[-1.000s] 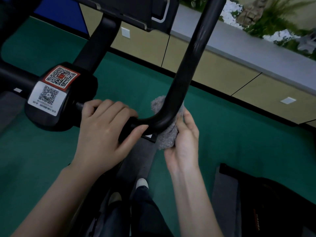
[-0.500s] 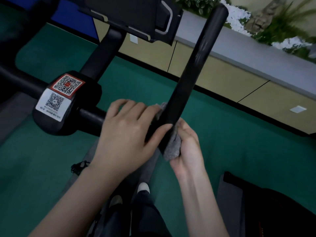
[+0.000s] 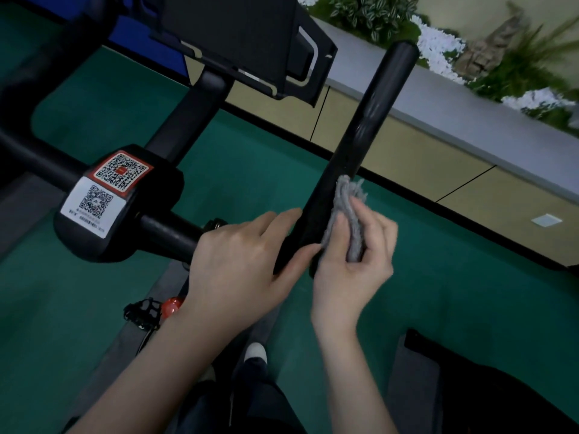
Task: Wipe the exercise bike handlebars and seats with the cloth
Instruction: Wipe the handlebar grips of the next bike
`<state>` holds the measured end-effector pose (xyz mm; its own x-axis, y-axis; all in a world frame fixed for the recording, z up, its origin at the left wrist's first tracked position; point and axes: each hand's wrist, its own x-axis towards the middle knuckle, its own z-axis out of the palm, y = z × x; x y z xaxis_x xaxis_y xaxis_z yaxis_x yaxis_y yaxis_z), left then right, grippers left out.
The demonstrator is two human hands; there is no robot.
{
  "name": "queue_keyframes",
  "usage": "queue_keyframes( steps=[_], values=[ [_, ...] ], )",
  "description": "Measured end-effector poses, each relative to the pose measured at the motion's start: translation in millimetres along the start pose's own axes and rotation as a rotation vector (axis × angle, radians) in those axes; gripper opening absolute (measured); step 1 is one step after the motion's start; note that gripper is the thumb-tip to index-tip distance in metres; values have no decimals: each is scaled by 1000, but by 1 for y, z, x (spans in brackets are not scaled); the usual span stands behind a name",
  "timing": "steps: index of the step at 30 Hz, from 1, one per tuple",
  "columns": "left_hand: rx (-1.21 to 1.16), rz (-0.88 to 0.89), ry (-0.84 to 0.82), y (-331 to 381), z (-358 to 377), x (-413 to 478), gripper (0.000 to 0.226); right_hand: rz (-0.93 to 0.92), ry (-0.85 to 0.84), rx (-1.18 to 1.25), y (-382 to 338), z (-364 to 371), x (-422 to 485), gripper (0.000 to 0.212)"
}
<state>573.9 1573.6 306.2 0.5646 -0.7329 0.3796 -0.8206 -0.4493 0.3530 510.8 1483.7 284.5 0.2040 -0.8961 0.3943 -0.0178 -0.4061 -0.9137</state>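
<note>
The grey cloth (image 3: pixel 352 214) lay bunched against the right side of the black handlebar (image 3: pixel 369 120), whose long axis ran from the bend up and away to its free end. The right grip (image 3: pixel 354 264), fingers curled, pinched the cloth; the left grip (image 3: pixel 238 261) clasped the bend just beside it.

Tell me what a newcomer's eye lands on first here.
The two hands at centre: the right hand holds a grey cloth against the black handlebar, while the left hand grips the bar beside it. Next, the two QR stickers on the hub at left, one red-bordered, one white.
</note>
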Motion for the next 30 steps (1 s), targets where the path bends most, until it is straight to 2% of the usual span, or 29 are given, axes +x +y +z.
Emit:
queue_keyframes(
  steps=[7, 11, 13, 17, 19, 23, 28, 30],
  values=[
    [-6, -28, 6, 1, -1, 0, 44, -244, -215, -185, -4, 7, 65, 19],
    [11, -39, 11, 1, -1, 0, 44, -425, -443, -253, -8, -9, 61, 15],
    [2, -48, 11, 1, -1, 0, 46, -420, -515, -294, -12, -8, 74, 16],
    [-7, -44, 28, 0, -1, -1, 48, -343, -516, -368, -23, 2, 95, 15],
    [-11, -43, 36, -1, 0, -1, 47, -379, -621, -389, -30, 2, 91, 14],
    [-25, -43, 38, -1, 2, -1, 48, -463, -984, -519, -46, 2, 97, 14],
    [-9, -32, 19, -1, -1, -1, 48, -513, -1017, -760, -57, 19, 117, 16],
    [14, -41, 5, -1, -2, -1, 49, -495, -1126, -786, -61, 24, 113, 12]
  ],
)
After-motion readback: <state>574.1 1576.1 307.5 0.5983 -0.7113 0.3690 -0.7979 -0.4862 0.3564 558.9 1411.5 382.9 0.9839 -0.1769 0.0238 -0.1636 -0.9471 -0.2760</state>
